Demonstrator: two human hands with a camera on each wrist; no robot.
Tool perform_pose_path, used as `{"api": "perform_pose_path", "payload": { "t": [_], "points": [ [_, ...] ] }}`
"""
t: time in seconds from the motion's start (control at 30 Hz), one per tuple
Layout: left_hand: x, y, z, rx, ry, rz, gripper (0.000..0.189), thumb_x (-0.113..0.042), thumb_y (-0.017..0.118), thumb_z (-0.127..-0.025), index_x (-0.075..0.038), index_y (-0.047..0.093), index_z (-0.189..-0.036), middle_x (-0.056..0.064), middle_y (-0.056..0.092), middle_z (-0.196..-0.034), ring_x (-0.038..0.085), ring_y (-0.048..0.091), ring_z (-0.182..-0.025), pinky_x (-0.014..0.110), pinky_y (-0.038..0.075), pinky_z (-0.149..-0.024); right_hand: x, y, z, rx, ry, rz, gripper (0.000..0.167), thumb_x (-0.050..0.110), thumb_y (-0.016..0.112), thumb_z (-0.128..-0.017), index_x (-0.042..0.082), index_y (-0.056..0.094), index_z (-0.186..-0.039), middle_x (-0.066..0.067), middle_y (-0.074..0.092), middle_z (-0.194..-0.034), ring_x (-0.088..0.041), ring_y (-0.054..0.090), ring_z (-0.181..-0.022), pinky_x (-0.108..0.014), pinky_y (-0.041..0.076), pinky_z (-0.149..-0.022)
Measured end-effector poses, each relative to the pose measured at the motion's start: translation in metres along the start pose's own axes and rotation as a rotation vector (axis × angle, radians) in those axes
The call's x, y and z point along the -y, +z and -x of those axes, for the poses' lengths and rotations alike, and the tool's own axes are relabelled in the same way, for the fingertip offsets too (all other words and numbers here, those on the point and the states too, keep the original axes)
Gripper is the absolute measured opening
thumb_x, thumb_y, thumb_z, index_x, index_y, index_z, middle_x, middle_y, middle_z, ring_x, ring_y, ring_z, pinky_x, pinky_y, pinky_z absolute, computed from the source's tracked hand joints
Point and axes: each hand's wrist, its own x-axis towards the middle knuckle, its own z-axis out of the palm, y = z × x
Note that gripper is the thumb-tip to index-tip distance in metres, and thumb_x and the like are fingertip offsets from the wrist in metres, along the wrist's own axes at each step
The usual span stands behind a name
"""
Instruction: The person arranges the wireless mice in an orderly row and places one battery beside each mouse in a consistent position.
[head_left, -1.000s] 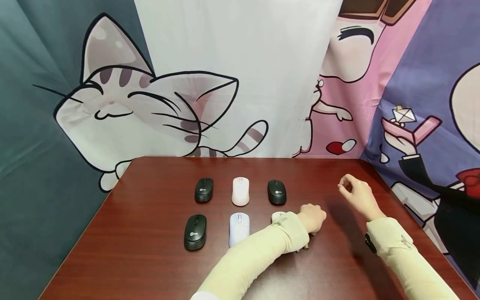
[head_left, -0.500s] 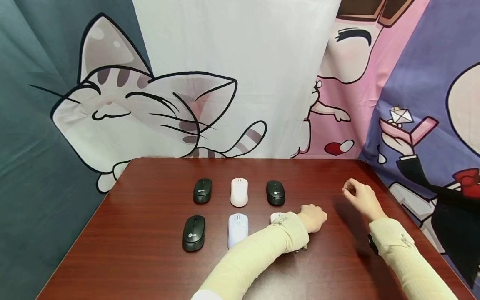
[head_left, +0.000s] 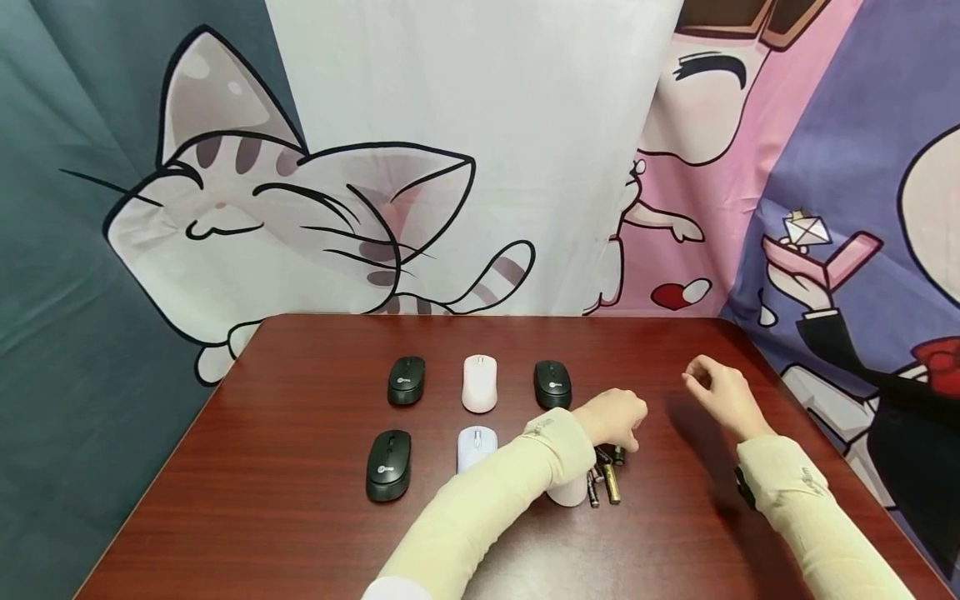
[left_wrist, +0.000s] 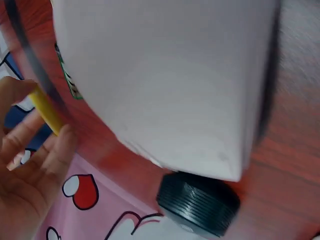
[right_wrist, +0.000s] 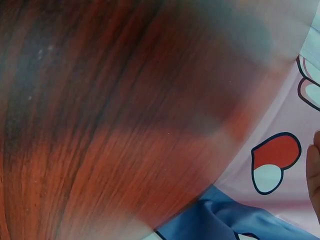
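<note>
My left hand (head_left: 611,415) is raised just above a small pile of batteries (head_left: 612,483) right of the middle of the table. In the left wrist view its thumb and fingers pinch a slim yellow battery (left_wrist: 47,111), held at a slant. A green-edged battery (left_wrist: 68,74) lies on the wood nearby. Under the left sleeve, a white mouse (head_left: 567,493) shows only in part. My right hand (head_left: 723,400) hovers over the table's right side, fingers loosely curled, with nothing seen in them; only a sliver of it enters the right wrist view.
Black mice (head_left: 407,381) and a white mouse (head_left: 480,383) form a back row. In front are another black mouse (head_left: 389,465) and a pale lilac mouse (head_left: 476,446), partly behind the left sleeve (head_left: 517,471). A printed curtain (head_left: 480,167) hangs behind the brown table (head_left: 247,500).
My left hand has risen and shifted slightly back and left from low over the pile, uncovering several batteries and more of the white mouse. The right hand moved slightly right early on, then stayed still.
</note>
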Motion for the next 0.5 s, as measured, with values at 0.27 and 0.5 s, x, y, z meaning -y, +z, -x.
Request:
{"api": "perform_pose_path", "payload": {
  "t": [0.27,0.5],
  "points": [
    [0.027,-0.007,0.013,-0.053,0.098,0.115,0.022,-0.022,0.074,-0.072,-0.018,0.053,-0.066,-0.011,0.052,-0.067,0.003,0.048,-0.065,0.014,0.037,-0.059,0.011,0.005,-0.006,-0.026,-0.012,-0.037,0.008,0.004,0.066,-0.082,0.008,0.059,-0.079,-0.002,0.058,-0.069,0.003,0.042,-0.059,-0.018,0.035,-0.055],
    [0.056,-0.003,0.037,-0.031,0.066,0.203,0.006,-0.01,0.071,-0.074,-0.013,0.068,-0.078,-0.007,0.066,-0.079,0.004,0.056,-0.071,0.014,0.042,-0.063,0.028,0.016,-0.007,-0.003,-0.056,-0.089,0.009,0.002,0.066,-0.083,0.008,0.059,-0.08,-0.001,0.059,-0.07,0.001,0.045,-0.061,-0.016,0.038,-0.057]
  ]
}}
